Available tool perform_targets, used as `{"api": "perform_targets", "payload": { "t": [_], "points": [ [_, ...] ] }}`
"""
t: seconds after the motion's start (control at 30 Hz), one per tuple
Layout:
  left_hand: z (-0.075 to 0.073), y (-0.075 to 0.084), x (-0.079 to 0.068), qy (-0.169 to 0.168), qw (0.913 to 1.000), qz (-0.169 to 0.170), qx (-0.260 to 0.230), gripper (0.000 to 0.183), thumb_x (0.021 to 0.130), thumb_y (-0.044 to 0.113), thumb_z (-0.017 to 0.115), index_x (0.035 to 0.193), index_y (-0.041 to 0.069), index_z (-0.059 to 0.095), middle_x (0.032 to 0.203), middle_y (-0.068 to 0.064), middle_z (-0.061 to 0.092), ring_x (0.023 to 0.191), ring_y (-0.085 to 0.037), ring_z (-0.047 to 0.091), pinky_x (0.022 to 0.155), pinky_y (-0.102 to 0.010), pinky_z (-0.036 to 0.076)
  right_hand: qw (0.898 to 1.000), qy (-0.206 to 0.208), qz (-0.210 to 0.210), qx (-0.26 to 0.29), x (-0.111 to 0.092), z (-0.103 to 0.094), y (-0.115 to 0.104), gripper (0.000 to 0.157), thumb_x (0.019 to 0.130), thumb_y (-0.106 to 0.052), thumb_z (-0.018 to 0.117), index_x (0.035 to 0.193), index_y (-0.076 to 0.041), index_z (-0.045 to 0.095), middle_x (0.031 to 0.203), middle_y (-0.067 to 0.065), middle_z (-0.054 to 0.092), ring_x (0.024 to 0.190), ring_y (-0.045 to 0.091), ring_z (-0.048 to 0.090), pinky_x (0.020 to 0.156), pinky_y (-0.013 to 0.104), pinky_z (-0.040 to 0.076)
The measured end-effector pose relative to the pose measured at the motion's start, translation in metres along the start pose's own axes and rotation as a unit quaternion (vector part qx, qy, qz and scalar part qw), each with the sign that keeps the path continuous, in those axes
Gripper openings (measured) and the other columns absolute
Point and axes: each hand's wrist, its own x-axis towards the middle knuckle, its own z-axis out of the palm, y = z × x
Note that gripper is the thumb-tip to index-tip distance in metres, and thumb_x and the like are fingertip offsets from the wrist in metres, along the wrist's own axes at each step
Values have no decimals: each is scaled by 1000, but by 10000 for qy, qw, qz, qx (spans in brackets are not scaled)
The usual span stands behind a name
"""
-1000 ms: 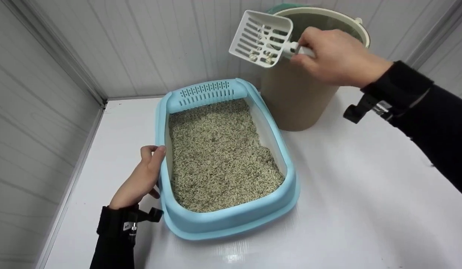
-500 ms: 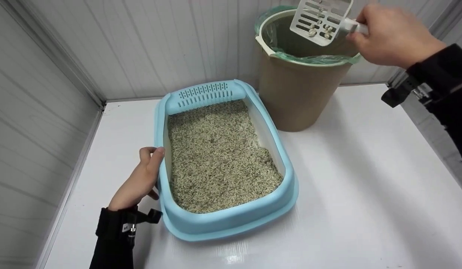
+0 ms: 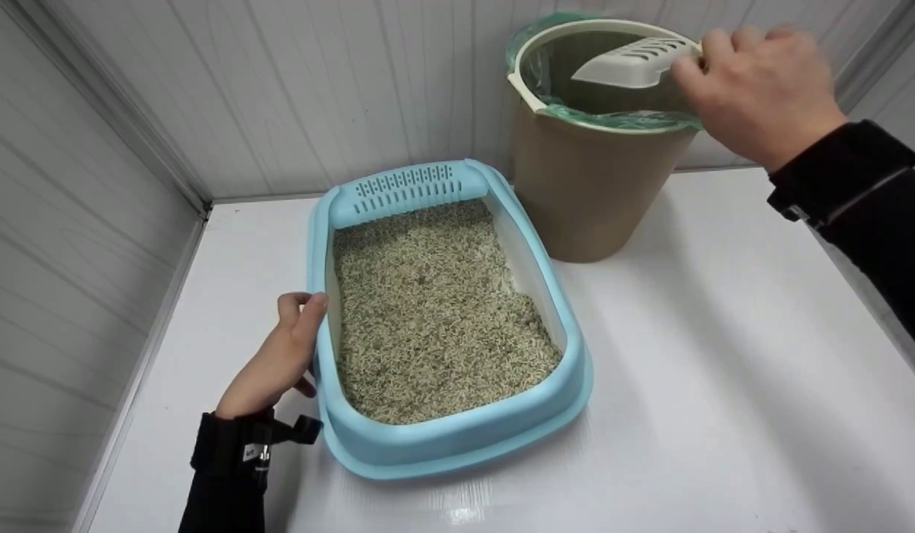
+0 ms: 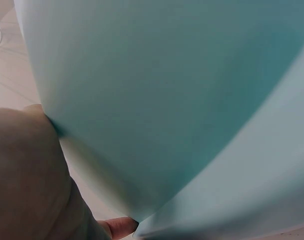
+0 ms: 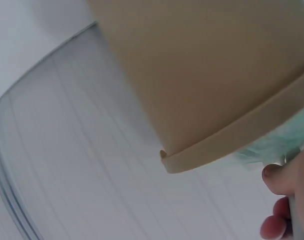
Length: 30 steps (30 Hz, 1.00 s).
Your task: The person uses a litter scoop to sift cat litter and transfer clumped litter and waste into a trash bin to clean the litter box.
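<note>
A pale slotted litter scoop is tipped over above the mouth of a tan trash bin. My right hand grips its handle; in the right wrist view that hand shows below the bin's rim. A light blue litter box holds greyish-tan litter pellets. On its left rim my left hand keeps hold, thumb at the edge. The box's outer wall fills most of the left wrist view. The scoop's inside faces away, so its contents are hidden.
A green plastic liner hangs over the bin's rim. Box and bin stand side by side on a white tabletop. Panelled walls rise behind and on the left.
The scoop, with a few pale clumps in it, moved right to above the bin and then turned over. My left hand stayed on the litter box.
</note>
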Motion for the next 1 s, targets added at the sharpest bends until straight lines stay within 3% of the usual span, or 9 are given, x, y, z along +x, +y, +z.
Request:
{"api": "perform_targets", "payload": {
  "t": [0.1, 0.23, 0.37, 0.47, 0.53, 0.7, 0.8, 0.9, 1.0],
  "points": [
    [0, 0, 0, 21, 10000, 10, 11, 84, 113, 74, 27, 162, 9, 7, 131, -33, 45, 87, -41, 64, 57, -57, 62, 9999, 108, -41, 61, -1, 4, -1, 17, 106, 3, 53, 93, 2, 43, 75, 23, 44, 55, 48, 51, 43, 54, 39],
    [-1, 0, -1, 45, 10000, -5, -3, 84, 113, 74, 27, 163, 10, 8, 130, -32, 47, 84, -40, 65, 56, -55, 61, 9947, -336, 644, 729, 1, 0, -2, 14, 98, 5, 58, 93, 2, 45, 78, 22, 49, 58, 47, 53, 42, 55, 37],
    [-1, 0, -2, 56, 10000, -5, -3, 84, 113, 74, 28, 163, 10, 7, 131, -33, 46, 85, -41, 65, 56, -55, 61, 9631, -1343, 1769, 1518, 10, -13, 0, 8, 101, -3, 55, 99, 4, 51, 83, 23, 57, 60, 43, 54, 46, 52, 35],
    [-1, 1, -2, 54, 10000, -2, -12, 84, 113, 74, 28, 163, 9, 7, 132, -34, 45, 86, -41, 65, 56, -55, 61, 9380, -1839, 2287, 1845, 15, -24, 2, 26, 108, -15, 54, 114, 10, 58, 97, 32, 68, 66, 42, 57, 50, 49, 36],
    [0, 1, -2, 42, 10000, -2, -17, 84, 113, 74, 28, 163, 10, 6, 132, -33, 45, 85, -41, 64, 57, -56, 61, 9284, -1890, 2468, 2035, 17, -31, 1, 36, 110, -20, 54, 125, 12, 61, 109, 35, 71, 72, 42, 58, 53, 48, 37],
    [0, 3, -2, 32, 10000, 24, -28, 84, 113, 73, 28, 163, 9, 6, 128, -33, 46, 80, -40, 66, 57, -57, 62, 9187, -1481, 2657, 2519, 22, -48, -16, 42, 109, -28, 61, 129, 8, 68, 108, 29, 72, 83, 35, 56, 63, 39, 36],
    [-1, 3, -2, 50, 10000, 39, -30, 83, 113, 73, 28, 162, 8, 7, 126, -33, 47, 78, -40, 66, 56, -57, 62, 9109, -1341, 2503, 2992, 27, -57, -37, 41, 109, -32, 67, 127, 5, 71, 105, 22, 72, 83, 27, 55, 65, 30, 36],
    [-1, 3, -1, 65, 10000, 42, -28, 83, 113, 73, 28, 162, 8, 7, 126, -33, 47, 79, -40, 66, 56, -56, 62, 9013, -1503, 2150, 3448, 35, -62, -66, 37, 110, -34, 70, 123, 0, 74, 101, 14, 71, 81, 24, 56, 63, 26, 39],
    [0, 4, -1, 87, 9999, 46, -34, 84, 113, 73, 28, 162, 8, 7, 126, -33, 47, 79, -39, 66, 55, -54, 62, 8914, -1894, 1675, 3761, 42, -61, -99, 35, 110, -36, 71, 121, -3, 75, 95, 10, 69, 78, 25, 59, 65, 33, 45]
  ]
}}
